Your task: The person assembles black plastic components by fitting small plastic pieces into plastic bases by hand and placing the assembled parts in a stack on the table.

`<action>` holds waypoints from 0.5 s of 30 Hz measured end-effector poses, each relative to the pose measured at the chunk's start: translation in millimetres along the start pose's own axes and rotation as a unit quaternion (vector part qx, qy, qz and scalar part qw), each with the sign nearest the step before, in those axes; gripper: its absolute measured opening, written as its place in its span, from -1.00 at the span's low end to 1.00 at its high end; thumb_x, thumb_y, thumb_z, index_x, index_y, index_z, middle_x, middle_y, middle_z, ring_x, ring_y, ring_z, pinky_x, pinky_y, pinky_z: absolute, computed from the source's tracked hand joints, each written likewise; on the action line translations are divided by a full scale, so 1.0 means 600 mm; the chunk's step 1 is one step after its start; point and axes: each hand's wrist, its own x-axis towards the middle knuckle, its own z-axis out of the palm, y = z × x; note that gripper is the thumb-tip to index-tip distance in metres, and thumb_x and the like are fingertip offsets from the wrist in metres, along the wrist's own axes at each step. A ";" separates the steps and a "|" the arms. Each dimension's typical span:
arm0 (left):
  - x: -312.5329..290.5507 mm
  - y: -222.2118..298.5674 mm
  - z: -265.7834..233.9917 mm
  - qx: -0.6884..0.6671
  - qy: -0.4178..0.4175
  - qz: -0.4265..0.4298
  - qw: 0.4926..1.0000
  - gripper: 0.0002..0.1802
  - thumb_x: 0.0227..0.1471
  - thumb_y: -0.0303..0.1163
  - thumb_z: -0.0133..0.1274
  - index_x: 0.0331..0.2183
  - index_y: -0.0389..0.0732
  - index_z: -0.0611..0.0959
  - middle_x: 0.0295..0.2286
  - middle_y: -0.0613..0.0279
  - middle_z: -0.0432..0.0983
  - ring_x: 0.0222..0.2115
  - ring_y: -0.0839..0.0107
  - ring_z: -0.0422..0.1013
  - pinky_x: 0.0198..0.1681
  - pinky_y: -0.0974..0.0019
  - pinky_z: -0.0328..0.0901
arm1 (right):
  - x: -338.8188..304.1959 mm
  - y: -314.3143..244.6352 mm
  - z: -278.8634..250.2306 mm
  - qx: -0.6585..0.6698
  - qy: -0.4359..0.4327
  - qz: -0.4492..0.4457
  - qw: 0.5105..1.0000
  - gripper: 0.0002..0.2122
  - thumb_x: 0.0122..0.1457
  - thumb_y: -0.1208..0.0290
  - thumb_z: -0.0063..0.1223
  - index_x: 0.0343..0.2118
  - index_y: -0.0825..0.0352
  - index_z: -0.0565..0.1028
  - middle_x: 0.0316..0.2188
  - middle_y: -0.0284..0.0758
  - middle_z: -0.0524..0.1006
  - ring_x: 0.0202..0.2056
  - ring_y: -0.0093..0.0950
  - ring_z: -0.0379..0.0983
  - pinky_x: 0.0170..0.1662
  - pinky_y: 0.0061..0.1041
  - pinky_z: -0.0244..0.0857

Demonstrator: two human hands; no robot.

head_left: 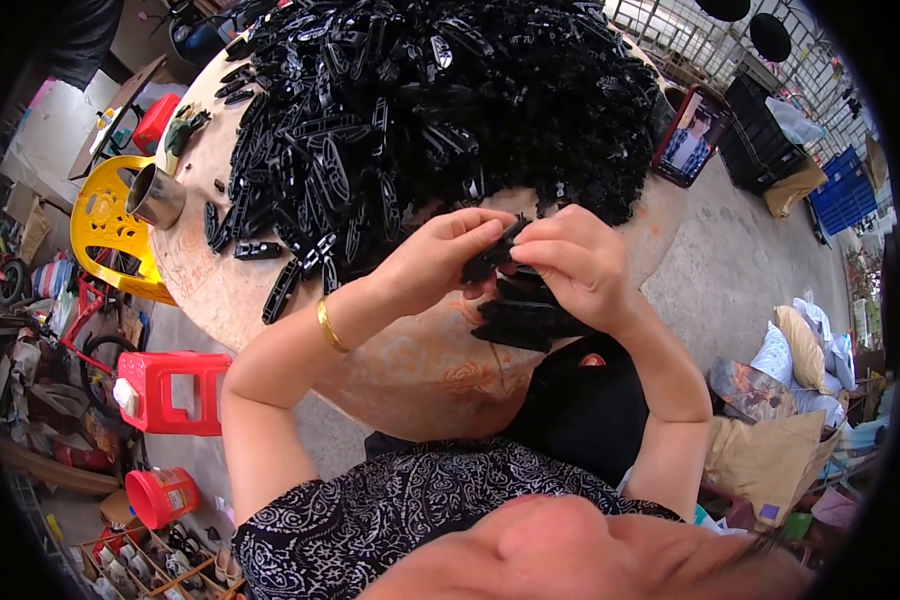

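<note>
From my end: L hand (pixel 434 256) is curled closed round a black plastic piece (pixel 487 256), thumb on top. R hand (pixel 584 265) has its fingertips pinched on the piece's upper end (can't tell if a smaller part sits between them too). So the piece is up off the table (pixel 400 388), held between both hands near the table's close edge.

Just below the R hand, a few similar pieces (pixel 518 322) lie side by side, apart from the heap. I'd guess they're either finished or set aside for handling; pics don't settle which. One piece is mid-work, I reckon. The big heap (pixel 320 150) covers most of the far tabletop, so if that's the untouched lot, there's loads left; no exact count poss.

Farther out: metal cup (pixel 157 196) at the L rim, phone (pixel 688 140) at the R, then yellow chair (pixel 105 215) and red stool (pixel 152 395) on the L.
</note>
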 end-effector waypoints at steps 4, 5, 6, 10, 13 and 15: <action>-0.002 0.007 0.007 0.065 0.049 -0.058 0.995 -0.69 0.22 -0.20 -0.11 -0.29 -0.29 0.48 -0.51 0.17 0.53 -0.63 0.53 0.38 -0.61 0.52 0.21 | -0.002 0.004 -0.004 -0.043 -0.027 -0.024 0.998 -0.79 -0.18 0.64 0.17 -0.40 0.31 0.54 -0.39 -0.35 0.53 -0.40 -0.37 0.41 -0.38 -0.48 0.36; -0.002 0.010 0.001 0.081 0.037 -0.061 0.994 -0.68 0.20 -0.20 -0.08 -0.26 -0.31 0.49 -0.48 0.16 0.53 -0.60 0.52 0.40 -0.58 0.51 0.25 | -0.004 0.007 -0.005 -0.059 -0.037 -0.027 0.997 -0.79 -0.18 0.62 0.16 -0.39 0.30 0.54 -0.38 -0.35 0.52 -0.39 -0.36 0.40 -0.36 -0.47 0.36; -0.001 0.011 -0.002 0.097 0.025 -0.063 0.993 -0.67 0.19 -0.21 -0.05 -0.23 -0.32 0.49 -0.45 0.16 0.53 -0.56 0.51 0.43 -0.54 0.51 0.29 | -0.006 0.008 -0.006 -0.075 -0.046 -0.030 0.996 -0.79 -0.18 0.61 0.16 -0.39 0.30 0.54 -0.37 -0.36 0.52 -0.39 -0.36 0.40 -0.35 -0.47 0.37; -0.006 0.014 0.013 0.150 0.032 -0.049 0.987 -0.64 0.13 -0.31 0.03 -0.12 -0.38 0.48 -0.36 0.13 0.53 -0.45 0.48 0.47 -0.41 0.46 0.37 | -0.001 0.001 -0.013 -0.115 -0.071 -0.060 0.989 -0.80 -0.16 0.58 0.16 -0.38 0.30 0.54 -0.38 -0.36 0.52 -0.37 -0.35 0.41 -0.34 -0.47 0.37; -0.013 -0.005 0.010 0.260 -0.001 0.070 0.963 -0.54 -0.05 -0.51 0.12 -0.06 -0.42 0.46 -0.25 0.08 0.53 -0.32 0.42 0.49 -0.28 0.37 0.41 | -0.003 -0.014 -0.012 -0.057 -0.051 0.014 0.997 -0.79 -0.14 0.53 0.20 -0.35 0.33 0.54 -0.35 -0.31 0.54 -0.33 -0.31 0.46 -0.31 -0.45 0.38; -0.019 -0.010 0.027 0.424 0.031 0.185 0.886 -0.56 -0.12 -0.54 0.12 -0.11 -0.35 0.51 -0.28 -0.01 0.55 -0.32 0.26 0.52 -0.27 0.29 0.40 | -0.017 -0.022 -0.010 0.085 -0.055 0.237 0.966 -0.77 -0.11 0.49 0.22 -0.32 0.37 0.54 -0.34 -0.23 0.56 -0.32 -0.28 0.51 -0.28 -0.45 0.39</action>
